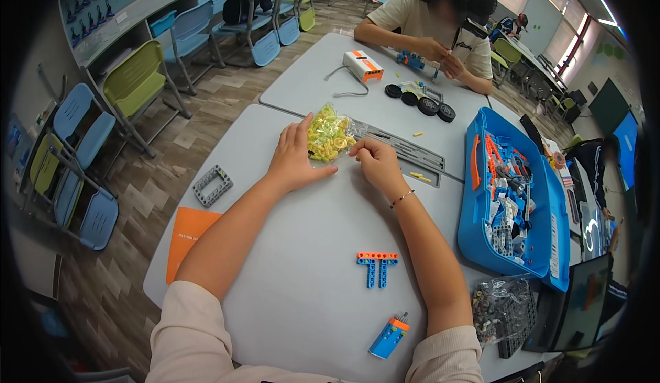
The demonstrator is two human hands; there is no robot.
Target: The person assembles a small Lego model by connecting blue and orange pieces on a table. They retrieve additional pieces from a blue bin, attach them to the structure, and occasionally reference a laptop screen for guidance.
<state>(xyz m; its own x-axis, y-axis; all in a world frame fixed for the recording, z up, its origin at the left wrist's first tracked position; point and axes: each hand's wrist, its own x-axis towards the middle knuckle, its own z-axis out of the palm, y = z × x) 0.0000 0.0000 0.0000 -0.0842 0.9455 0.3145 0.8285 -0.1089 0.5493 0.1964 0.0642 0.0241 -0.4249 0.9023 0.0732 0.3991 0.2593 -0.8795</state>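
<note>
A clear plastic bag of small yellow-green pegs lies on the grey table in front of me. My left hand rests along the bag's left side, fingers stretched and thumb apart. At the bag's right edge, my right hand has its fingers curled into a pinch; what is between the fingertips is too small to make out. Nearer to me lies a T-like piece of orange and blue beams, with a blue and orange block below it.
A blue bin of building parts stands at right, beside a bag of grey parts. An orange booklet and grey frame lie left. Behind the bag are a grey tray, black wheels and a white-orange box. Another person works opposite.
</note>
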